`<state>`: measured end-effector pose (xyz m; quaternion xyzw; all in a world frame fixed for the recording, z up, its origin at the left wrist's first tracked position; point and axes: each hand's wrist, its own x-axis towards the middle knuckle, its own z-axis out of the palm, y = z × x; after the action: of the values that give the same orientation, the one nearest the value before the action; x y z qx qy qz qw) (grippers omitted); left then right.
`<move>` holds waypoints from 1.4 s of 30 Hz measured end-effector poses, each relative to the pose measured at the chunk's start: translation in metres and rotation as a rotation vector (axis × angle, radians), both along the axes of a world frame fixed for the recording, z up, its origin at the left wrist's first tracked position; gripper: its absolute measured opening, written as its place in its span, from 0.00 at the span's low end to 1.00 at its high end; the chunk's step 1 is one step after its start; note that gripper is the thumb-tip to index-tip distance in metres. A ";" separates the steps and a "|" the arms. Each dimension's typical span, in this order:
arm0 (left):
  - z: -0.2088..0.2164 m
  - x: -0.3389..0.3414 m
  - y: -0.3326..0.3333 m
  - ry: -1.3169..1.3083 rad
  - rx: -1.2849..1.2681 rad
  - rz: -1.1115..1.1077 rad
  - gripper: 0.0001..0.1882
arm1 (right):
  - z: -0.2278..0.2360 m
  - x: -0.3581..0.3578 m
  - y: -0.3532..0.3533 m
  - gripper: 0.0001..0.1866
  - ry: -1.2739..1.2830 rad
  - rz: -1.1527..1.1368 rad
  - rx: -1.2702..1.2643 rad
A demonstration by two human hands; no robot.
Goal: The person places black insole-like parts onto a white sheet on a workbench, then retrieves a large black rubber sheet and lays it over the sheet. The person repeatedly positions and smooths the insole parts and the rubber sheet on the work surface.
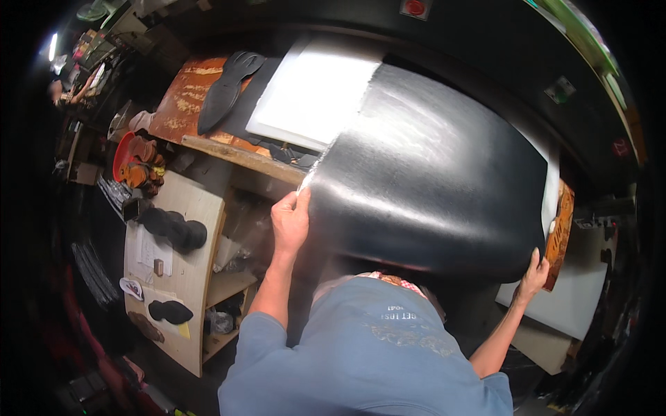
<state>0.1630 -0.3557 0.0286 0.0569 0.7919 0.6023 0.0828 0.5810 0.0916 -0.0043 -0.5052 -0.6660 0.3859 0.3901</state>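
The left hand (290, 223) pinches the near left edge of a large black sheet (430, 173), fingers curled over its corner. The right hand (534, 274) grips the sheet's lower right corner, close against an orange-brown board (560, 232) standing on edge. The sheet lies spread across the table (187, 104), glossy and slightly bowed, and covers part of a white cutting board (312, 90). To the left on the table lies a black sole-shaped piece (225, 87). Farther left, a pale wooden shelf (187, 277) carries dark shoe lasts (173, 229) and a red tray (123, 152) of brown pieces.
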 end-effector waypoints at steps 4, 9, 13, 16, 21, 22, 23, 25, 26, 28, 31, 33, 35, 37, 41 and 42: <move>-0.004 -0.004 0.011 0.099 -0.053 0.036 0.18 | 0.000 -0.019 0.007 0.23 -0.072 0.046 -0.082; -0.013 -0.020 0.021 0.223 -0.142 0.037 0.16 | -0.016 -0.046 0.037 0.21 -0.065 0.106 0.232; -0.002 -0.100 0.071 0.423 -0.098 -0.008 0.23 | -0.012 -0.119 0.126 0.22 -0.083 0.215 0.214; 0.017 -0.186 0.144 0.494 -0.409 -0.031 0.29 | 0.019 -0.192 0.215 0.28 -0.598 0.224 0.110; 0.008 -0.185 0.128 0.912 -0.466 0.059 0.24 | 0.018 -0.162 0.180 0.33 -0.662 0.184 0.353; 0.002 -0.164 0.103 0.702 -0.489 -0.014 0.23 | 0.014 -0.137 0.147 0.33 -0.697 0.144 0.279; -0.003 -0.140 0.075 0.541 -0.489 -0.061 0.23 | 0.012 -0.116 0.112 0.31 -0.615 0.152 0.149; -0.013 -0.102 0.044 0.430 -0.509 -0.014 0.24 | 0.012 -0.083 0.044 0.30 -0.649 0.055 0.137; -0.016 -0.090 0.037 0.324 -0.498 0.009 0.29 | 0.015 -0.072 0.018 0.32 -0.580 0.043 0.037; -0.018 -0.082 0.035 0.394 -0.523 0.008 0.26 | 0.014 -0.072 -0.020 0.32 -0.589 0.025 0.038; -0.007 -0.097 0.040 0.155 -0.451 -0.035 0.28 | 0.010 -0.076 -0.036 0.30 -0.600 0.091 0.048; 0.001 -0.105 0.039 0.116 -0.426 -0.102 0.26 | 0.002 -0.073 -0.027 0.33 -0.379 0.125 -0.068; 0.008 -0.116 0.047 0.341 -0.482 -0.067 0.23 | -0.006 -0.074 -0.005 0.29 -0.441 0.135 0.147; 0.013 -0.132 0.069 0.333 -0.568 -0.103 0.23 | -0.009 -0.080 0.027 0.25 -0.249 0.187 0.263; 0.030 -0.211 0.168 0.422 -0.561 -0.110 0.26 | 0.010 -0.172 0.161 0.29 -0.592 0.158 0.268; 0.033 -0.228 0.187 0.422 -0.555 -0.092 0.27 | 0.017 -0.191 0.188 0.31 -0.700 0.205 0.232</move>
<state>-0.0651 -0.1686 0.0619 0.1911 0.9217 0.3347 -0.0435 0.3904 0.2792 0.0129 -0.4897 -0.8454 0.1489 0.1529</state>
